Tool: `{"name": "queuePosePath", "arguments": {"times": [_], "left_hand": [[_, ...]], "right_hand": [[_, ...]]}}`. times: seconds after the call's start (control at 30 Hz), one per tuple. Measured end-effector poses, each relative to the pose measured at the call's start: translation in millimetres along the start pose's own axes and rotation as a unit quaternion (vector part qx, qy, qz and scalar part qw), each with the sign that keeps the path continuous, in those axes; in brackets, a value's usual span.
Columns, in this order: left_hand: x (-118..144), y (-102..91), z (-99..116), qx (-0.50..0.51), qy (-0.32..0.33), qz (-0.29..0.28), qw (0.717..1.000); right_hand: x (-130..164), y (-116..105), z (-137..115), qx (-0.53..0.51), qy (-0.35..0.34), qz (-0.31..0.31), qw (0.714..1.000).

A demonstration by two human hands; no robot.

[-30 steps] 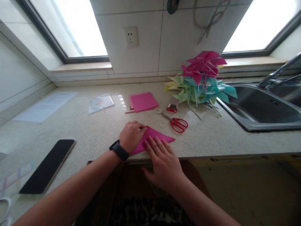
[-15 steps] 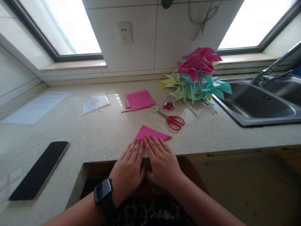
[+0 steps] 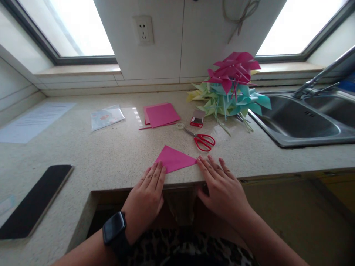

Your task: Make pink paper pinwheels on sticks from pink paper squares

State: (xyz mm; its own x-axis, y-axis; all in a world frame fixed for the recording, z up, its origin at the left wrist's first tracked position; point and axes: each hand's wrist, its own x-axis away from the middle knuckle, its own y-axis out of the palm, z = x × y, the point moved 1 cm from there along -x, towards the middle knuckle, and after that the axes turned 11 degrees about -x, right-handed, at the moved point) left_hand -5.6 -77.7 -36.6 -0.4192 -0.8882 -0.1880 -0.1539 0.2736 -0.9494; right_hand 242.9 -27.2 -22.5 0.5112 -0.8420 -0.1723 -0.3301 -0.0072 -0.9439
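Pink paper triangle [image 3: 175, 159] lies flat near front edge of speckled countertop [image 3: 111, 147]. Left hand [image 3: 146, 195], smartwatch [image 3: 114, 229] on wrist, rests open and flat, fingertips touching triangle's corner at 7 o'clock. Right hand [image 3: 222, 186] open, fingers spread, fingertips touching triangle's tip at 3 o'clock. Neither grips anything. Red-handled scissors [image 3: 201, 139] at 1 o'clock of triangle; pink paper stack [image 3: 161, 115] at 12 o'clock; paper pinwheel pile [image 3: 230, 90] beyond scissors. Black phone [image 3: 34, 201] at 9 o'clock. Printed sheet [image 3: 33, 117] far left, text too small to read.
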Motion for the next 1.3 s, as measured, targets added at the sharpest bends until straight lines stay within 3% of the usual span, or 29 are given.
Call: {"name": "queuePosePath", "arguments": {"times": [0.3,0.47,0.67,0.9,1.3], "left_hand": [[1.0,-2.8,-1.4,-0.004,0.003,-0.008,1.000],[-5.7,-6.6,-1.9,0.002,0.000,0.014,1.000],[-8.1,-3.6,12.4,-0.018,0.017,0.034,0.999],[-3.1,-3.5,34.3,-0.044,-0.036,0.016,0.998],[6.6,-18.6,27.9,-0.092,-0.068,-0.014,0.993]], "right_hand": [[12.4,-4.6,21.1,0.020,0.031,0.072,0.997],[0.6,-4.3,-11.3,-0.042,-0.069,0.059,0.995],[-17.7,24.6,-50.7,-0.064,-0.130,0.002,0.989],[-16.2,40.5,-50.7,-0.028,-0.128,0.028,0.991],[-18.5,32.4,-43.7,-0.022,-0.134,0.020,0.991]]}}
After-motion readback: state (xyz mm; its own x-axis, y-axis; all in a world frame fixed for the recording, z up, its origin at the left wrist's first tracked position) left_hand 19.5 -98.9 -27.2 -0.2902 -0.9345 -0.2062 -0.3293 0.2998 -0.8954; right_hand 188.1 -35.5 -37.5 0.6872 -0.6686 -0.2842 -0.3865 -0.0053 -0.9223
